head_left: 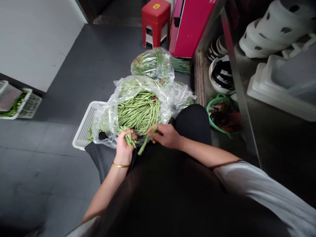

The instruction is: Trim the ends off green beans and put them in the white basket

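Observation:
My left hand (124,147), a gold bangle on its wrist, is closed around a small bunch of green beans (128,137). My right hand (165,135) pinches a single long bean (145,144) that hangs down over my dark apron. Both hands hover at the near edge of an open clear plastic bag (108,115) full of long green beans (139,110). The bag rests partly on a white slotted basket (85,125) with a few beans in it.
A second bag of beans (150,64) lies further back, before a red stool (155,21) and a pink box (190,26). White baskets (14,102) sit at the left. A metal shelf at the right holds stacked bowls (221,70) and a green basket (222,113).

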`<state>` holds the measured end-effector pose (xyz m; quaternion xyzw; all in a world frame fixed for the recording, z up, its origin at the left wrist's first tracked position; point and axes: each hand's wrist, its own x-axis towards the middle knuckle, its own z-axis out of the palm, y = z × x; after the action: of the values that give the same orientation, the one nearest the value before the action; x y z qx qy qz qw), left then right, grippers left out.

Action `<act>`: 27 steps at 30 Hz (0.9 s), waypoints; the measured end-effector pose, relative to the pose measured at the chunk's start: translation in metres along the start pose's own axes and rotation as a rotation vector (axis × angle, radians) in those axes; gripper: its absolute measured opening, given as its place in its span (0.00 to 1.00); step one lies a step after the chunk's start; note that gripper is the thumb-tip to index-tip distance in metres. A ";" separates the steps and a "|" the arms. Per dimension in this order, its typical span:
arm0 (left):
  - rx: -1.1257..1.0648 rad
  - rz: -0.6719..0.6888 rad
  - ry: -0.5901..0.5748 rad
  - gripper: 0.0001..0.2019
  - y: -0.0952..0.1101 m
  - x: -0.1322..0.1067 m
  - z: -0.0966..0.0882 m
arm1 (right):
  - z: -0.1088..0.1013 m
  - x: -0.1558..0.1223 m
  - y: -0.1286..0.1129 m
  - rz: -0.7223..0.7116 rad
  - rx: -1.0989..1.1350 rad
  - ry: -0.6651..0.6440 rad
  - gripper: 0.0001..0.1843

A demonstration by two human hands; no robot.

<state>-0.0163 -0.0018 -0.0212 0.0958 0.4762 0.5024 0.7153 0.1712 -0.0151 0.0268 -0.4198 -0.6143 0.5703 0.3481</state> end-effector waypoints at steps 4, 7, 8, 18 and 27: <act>0.178 -0.076 -0.200 0.13 -0.006 -0.008 0.008 | 0.000 0.016 0.026 0.363 0.409 -0.040 0.16; 0.248 -0.093 -0.324 0.14 -0.011 -0.017 0.017 | 0.001 0.025 0.037 0.372 0.472 -0.060 0.16; 0.265 -0.090 -0.336 0.14 -0.012 -0.019 0.019 | 0.001 0.026 0.038 0.364 0.460 -0.043 0.15; 0.184 -0.022 -0.007 0.11 -0.010 -0.012 0.015 | 0.018 -0.003 0.025 -0.206 -0.349 -0.188 0.18; 0.359 0.056 -0.160 0.18 -0.018 -0.024 0.015 | 0.013 0.012 0.046 0.068 -0.513 -0.224 0.25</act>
<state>0.0058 -0.0245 -0.0098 0.2747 0.4970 0.4199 0.7080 0.1600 -0.0092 -0.0214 -0.4492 -0.7586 0.4503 0.1410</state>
